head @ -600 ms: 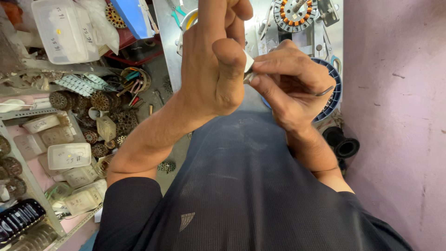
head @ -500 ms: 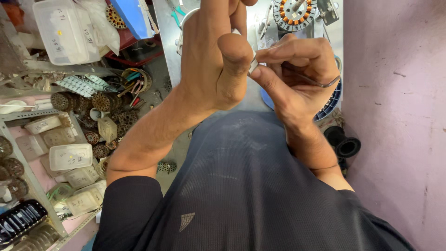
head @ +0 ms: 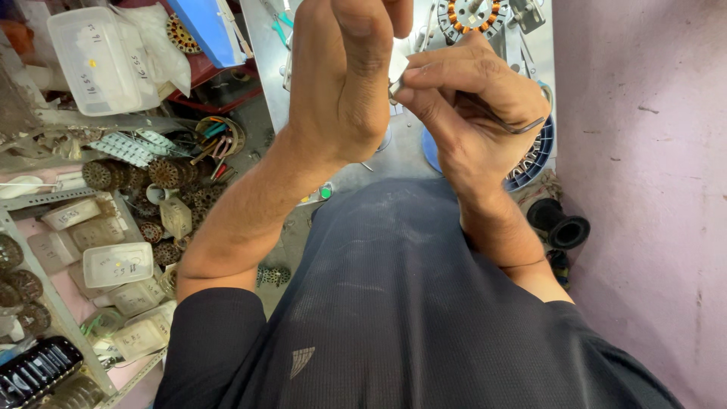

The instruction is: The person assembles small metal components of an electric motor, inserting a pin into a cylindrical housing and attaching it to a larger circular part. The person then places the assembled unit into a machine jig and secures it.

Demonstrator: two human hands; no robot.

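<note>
cluttered bench [head: 265,45], white piece [head: 398,67] pinched between hands

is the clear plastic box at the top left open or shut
Shut. The clear plastic box at the top left has its lid seated flat on top, edges meeting the rim all round; what it contains cannot be told.

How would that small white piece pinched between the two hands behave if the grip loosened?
The small white piece looks thin and light, so probably easy to drop. Left hand and right hand both pinch it; it seems stiff, though mostly hidden.
</note>
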